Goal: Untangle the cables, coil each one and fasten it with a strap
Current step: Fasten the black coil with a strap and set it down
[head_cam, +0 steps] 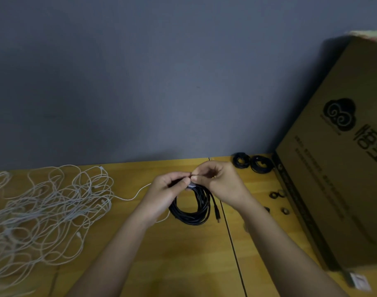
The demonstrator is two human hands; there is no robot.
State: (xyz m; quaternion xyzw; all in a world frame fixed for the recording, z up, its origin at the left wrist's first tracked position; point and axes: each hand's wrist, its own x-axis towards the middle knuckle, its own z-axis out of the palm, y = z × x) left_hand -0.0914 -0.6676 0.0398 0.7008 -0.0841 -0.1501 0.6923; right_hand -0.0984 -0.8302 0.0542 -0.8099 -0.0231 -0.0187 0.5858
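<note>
Black cable coil (193,207), on wooden table (172,254): my left hand (167,189) and right hand (217,181) pinch its strap (191,185), fingers curled; white cable tangle (48,206) lies left

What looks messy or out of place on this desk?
The white cables on the left lie in a loose tangled heap, not yet coiled. Otherwise things look orderly: both hands pinch a strap on the black cable coil, and two coiled black cables sit by the cardboard box.

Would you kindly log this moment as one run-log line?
fastening strap | both hands pinch strap on black coil | white cables tangled
</note>
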